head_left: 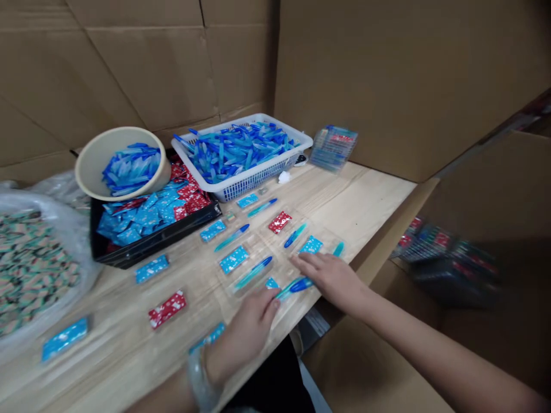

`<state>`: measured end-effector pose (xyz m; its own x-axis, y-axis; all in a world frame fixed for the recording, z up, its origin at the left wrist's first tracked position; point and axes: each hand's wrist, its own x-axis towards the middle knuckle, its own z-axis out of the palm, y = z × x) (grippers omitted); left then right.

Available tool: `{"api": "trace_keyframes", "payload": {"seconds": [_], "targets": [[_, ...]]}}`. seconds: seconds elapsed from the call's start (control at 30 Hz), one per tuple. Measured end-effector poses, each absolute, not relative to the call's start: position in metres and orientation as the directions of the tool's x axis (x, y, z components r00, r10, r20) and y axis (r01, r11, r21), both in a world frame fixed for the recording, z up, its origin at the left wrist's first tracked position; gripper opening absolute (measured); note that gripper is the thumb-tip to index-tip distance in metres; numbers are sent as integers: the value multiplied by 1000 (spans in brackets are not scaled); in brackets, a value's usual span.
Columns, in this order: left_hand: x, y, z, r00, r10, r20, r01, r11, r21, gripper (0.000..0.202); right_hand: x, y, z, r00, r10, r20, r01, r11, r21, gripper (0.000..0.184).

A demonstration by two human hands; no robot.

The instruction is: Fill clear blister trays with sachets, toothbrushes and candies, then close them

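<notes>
My left hand (252, 330) rests at the table's near edge, fingers curled, touching a clear tray with a blue packet (271, 283). My right hand (329, 275) lies flat, fingers stretched over a blue pen (297, 285) and another clear tray. More clear trays lie ahead of the hands, each with a blue pen (253, 272) and a blue packet (234, 259) or red packet (279, 221). Whether either hand grips anything is blurred.
A white basket (241, 183) full of blue pens stands at the back. A beige bowl (92, 163) of pens sits on a black tray (142, 246) of packets. A plastic bag (30, 269) of patterned cards lies left. A cardboard box (447, 258) with finished packs is on the right.
</notes>
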<state>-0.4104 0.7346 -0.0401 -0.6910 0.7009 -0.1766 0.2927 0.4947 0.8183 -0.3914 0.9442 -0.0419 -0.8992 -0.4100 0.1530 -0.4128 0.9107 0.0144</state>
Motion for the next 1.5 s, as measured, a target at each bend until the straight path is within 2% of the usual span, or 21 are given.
{"api": "trace_keyframes", "payload": {"seconds": [0.1, 0.23, 0.33, 0.47, 0.53, 0.6, 0.7, 0.77, 0.83, 0.87, 0.93, 0.97, 1.03, 1.07, 1.13, 1.2, 1.27, 1.33, 1.43, 1.5], "targets": [[-380, 736, -62, -757, 645, -100, 437, 615, 656, 33, -376, 961, -57, -948, -227, 224, -239, 971, -27, 40], [-357, 762, -86, -773, 634, -30, 576, 721, 384, 39, -359, 986, -90, -957, -108, 270, -122, 992, -35, 33], [-358, 766, -90, -761, 648, 35, 616, 704, 354, 40, -356, 991, -117, -945, 13, 327, -12, 997, -74, 34], [-384, 735, -88, -801, 593, 86, 580, 732, 357, 59, -360, 989, -126, -939, 13, 343, -34, 991, -132, 36], [-400, 713, -85, -822, 569, 36, 538, 754, 377, 65, -367, 977, -116, -933, 16, 361, -59, 979, -196, 38], [-410, 695, -78, -830, 558, 0, 491, 731, 475, 67, -379, 949, -102, -936, -30, 350, -145, 940, -310, 40], [-411, 677, -63, -857, 514, 37, 346, 521, 780, 58, -401, 871, -80, -946, -178, 272, -287, 851, -440, 51], [-410, 666, -54, -919, 390, 54, 193, 325, 926, 44, -413, 813, -69, -949, -226, 220, -305, 835, -457, 61], [-414, 647, -49, -984, 177, 14, 56, 233, 971, 31, -425, 771, -64, -918, -328, 222, -395, 799, -453, 67], [-418, 632, -48, -998, 66, -10, 7, 244, 970, 30, -434, 761, -63, -888, -394, 236, -459, 774, -436, 68], [-432, 596, -47, -998, -69, 1, -26, 393, 919, 28, -456, 761, -69, -850, -460, 257, -526, 769, -363, 65], [-441, 578, -48, -997, -76, 34, -11, 517, 856, 27, -470, 768, -74, -861, -440, 256, -504, 805, -312, 63], [-458, 546, -51, -997, 43, 66, 76, 762, 644, 26, -494, 790, -92, -919, -306, 248, -356, 915, -192, 57], [-465, 535, -55, -990, 128, 52, 136, 842, 521, 28, -503, 799, -103, -928, -301, 219, -335, 931, -143, 56], [-478, 523, -64, -961, 278, -4, 261, 908, 329, 36, -510, 810, -124, -922, -356, 154, -370, 926, -75, 57], [-486, 523, -76, -932, 362, -24, 348, 912, 216, 40, -508, 809, -137, -902, -412, 130, -420, 907, -38, 60], [-490, 525, -90, -911, 412, 3, 406, 899, 166, 39, -506, 803, -134, -890, -424, 167, -432, 902, -13, 59], [-490, 525, -102, -877, 480, 25, 478, 865, 154, 47, -515, 800, -112, -870, -428, 246, -441, 897, -2, 54], [-489, 523, -103, -834, 552, 9, 544, 819, 182, 67, -566, 808, -57, -835, -384, 395, -416, 909, 3, 48], [-496, 526, -85, -842, 538, 40, 532, 816, 226, 70, -618, 819, -21, -839, -339, 425, -368, 930, 14, 44]]}}
